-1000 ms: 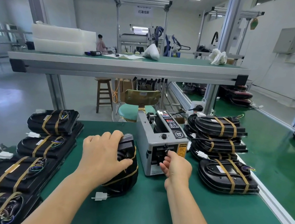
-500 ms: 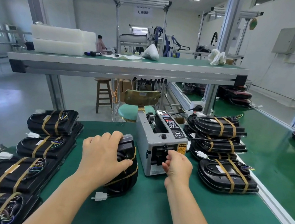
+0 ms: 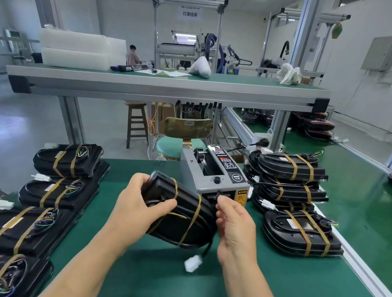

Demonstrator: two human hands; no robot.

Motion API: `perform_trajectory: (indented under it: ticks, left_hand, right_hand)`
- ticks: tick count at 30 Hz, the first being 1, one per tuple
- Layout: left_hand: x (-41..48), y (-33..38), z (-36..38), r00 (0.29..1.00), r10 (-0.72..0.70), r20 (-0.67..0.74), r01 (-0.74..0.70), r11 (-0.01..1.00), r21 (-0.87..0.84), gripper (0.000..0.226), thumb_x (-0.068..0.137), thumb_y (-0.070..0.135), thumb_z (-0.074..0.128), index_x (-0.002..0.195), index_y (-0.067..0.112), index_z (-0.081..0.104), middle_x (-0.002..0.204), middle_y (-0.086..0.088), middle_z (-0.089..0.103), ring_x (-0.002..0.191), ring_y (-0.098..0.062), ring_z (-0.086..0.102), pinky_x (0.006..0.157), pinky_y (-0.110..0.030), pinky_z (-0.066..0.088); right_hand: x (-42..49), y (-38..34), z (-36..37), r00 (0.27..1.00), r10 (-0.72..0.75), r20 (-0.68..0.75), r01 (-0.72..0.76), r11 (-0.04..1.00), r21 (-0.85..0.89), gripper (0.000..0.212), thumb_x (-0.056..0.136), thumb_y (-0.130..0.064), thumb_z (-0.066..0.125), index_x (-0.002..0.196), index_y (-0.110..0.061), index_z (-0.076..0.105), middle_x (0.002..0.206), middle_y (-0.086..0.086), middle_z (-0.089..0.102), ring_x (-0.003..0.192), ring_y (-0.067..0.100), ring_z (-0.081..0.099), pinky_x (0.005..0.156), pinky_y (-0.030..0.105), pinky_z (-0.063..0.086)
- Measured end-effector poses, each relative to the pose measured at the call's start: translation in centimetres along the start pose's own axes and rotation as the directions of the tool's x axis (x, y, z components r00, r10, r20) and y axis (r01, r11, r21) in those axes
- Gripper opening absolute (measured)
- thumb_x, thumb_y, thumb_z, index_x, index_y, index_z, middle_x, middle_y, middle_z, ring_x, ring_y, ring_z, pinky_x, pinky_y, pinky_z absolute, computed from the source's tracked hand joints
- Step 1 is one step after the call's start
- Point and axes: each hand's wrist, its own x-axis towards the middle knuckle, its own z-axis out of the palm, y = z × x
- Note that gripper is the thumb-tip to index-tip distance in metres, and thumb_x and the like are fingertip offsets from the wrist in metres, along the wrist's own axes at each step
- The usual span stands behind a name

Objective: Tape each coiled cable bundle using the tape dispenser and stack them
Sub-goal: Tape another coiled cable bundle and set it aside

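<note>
Both forearms are extended forward over the green table (image 3: 271,293). A black cable bundle (image 3: 181,217) is held tilted above the table, its far-left end clasped by the left hand (image 3: 139,207). The bundle's right edge is pinched by the right hand (image 3: 234,221), fingers narrowly closed, just in front of the tape dispenser (image 3: 214,172). Taped bundles are stacked at the right (image 3: 292,182).
</note>
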Motion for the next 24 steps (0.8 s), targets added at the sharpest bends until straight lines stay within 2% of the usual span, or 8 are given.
perform_trajectory:
  ticks: [4,7,10,14,16,18,21,24]
  left_hand:
    - [-1.2,-1.6,0.8,0.999,0.020,0.028,-0.015,0.984,-0.176,0.056,0.081,0.013,0.079,0.116,0.041,0.046,0.099,0.021,0.066,0.092,0.000,0.066,0.075,-0.016,0.051]
    - [-2.5,-2.6,1.9,0.999,0.043,0.008,-0.040,0.980,-0.195,0.069,0.080,0.010,0.079,0.121,0.051,0.043,0.097,0.021,0.065,0.092,-0.001,0.066,0.075,-0.008,0.048]
    - [-3.1,-3.0,3.0,0.999,0.050,-0.007,-0.050,0.978,-0.204,0.068,0.077,0.005,0.081,0.115,0.051,0.049,0.099,0.017,0.068,0.091,-0.004,0.067,0.076,-0.012,0.050]
    - [-3.5,-2.3,4.0,0.996,0.079,-0.034,-0.083,0.983,-0.161,0.070,0.072,0.007,0.085,0.113,0.051,0.049,0.099,0.019,0.068,0.092,-0.005,0.068,0.082,-0.016,0.051]
    - [-3.7,-1.7,4.4,0.992,0.092,-0.081,-0.101,0.988,-0.119,0.071,0.070,0.010,0.086,0.112,0.054,0.048,0.099,0.021,0.066,0.093,-0.003,0.066,0.080,-0.013,0.049]
    - [-3.8,-1.3,4.8,0.986,0.103,-0.132,-0.113,0.991,-0.067,0.072,0.069,0.013,0.085,0.113,0.056,0.047,0.100,0.019,0.066,0.095,-0.005,0.065,0.083,-0.018,0.050]
    - [-4.1,-1.1,5.2,0.978,0.118,-0.172,-0.119,0.993,0.005,0.070,0.069,0.019,0.083,0.116,0.054,0.045,0.108,0.012,0.066,0.104,-0.014,0.062,0.092,-0.036,0.051]
    - [-4.4,-1.1,5.3,0.969,0.136,-0.208,-0.126,0.990,0.060,0.068,0.067,0.028,0.083,0.118,0.052,0.045,0.110,0.013,0.065,0.105,-0.014,0.061,0.092,-0.039,0.051]
  right_hand:
    - [-1.2,-1.2,0.5,0.954,-0.298,0.043,0.300,0.930,-0.213,0.009,0.084,-0.013,0.077,0.076,-0.017,0.074,0.070,-0.006,0.069,0.065,0.009,0.059,0.063,0.021,0.050]
    - [-2.5,-1.2,1.1,0.829,-0.527,0.186,0.551,0.716,-0.428,0.017,0.083,-0.016,0.077,0.073,-0.029,0.072,0.077,-0.010,0.068,0.070,0.007,0.061,0.070,0.017,0.048]
    - [-3.4,-0.7,1.6,0.732,-0.579,0.358,0.678,0.572,-0.462,0.023,0.083,-0.011,0.077,0.073,-0.030,0.070,0.077,-0.013,0.064,0.074,0.007,0.061,0.067,0.008,0.042]
    - [-3.4,-0.1,1.9,0.719,-0.535,0.444,0.695,0.529,-0.487,0.016,0.083,-0.010,0.076,0.075,-0.023,0.071,0.078,-0.011,0.063,0.076,0.009,0.061,0.067,0.010,0.043]
    - [-3.5,0.1,2.1,0.721,-0.525,0.452,0.691,0.510,-0.511,0.016,0.083,-0.010,0.076,0.075,-0.022,0.070,0.078,-0.011,0.063,0.077,0.009,0.061,0.068,0.012,0.044]
    - [-3.7,0.4,2.3,0.732,-0.534,0.423,0.678,0.510,-0.530,0.015,0.083,-0.011,0.076,0.075,-0.023,0.070,0.078,-0.011,0.062,0.078,0.007,0.061,0.068,0.012,0.044]
    - [-3.9,0.7,2.4,0.754,-0.555,0.352,0.649,0.545,-0.531,0.013,0.083,-0.011,0.076,0.075,-0.020,0.071,0.077,-0.010,0.063,0.078,0.003,0.060,0.069,0.008,0.042]
    - [-4.0,1.0,2.4,0.796,-0.542,0.269,0.597,0.632,-0.494,0.013,0.084,-0.011,0.076,0.075,-0.020,0.071,0.078,-0.006,0.065,0.075,0.004,0.060,0.067,0.008,0.043]
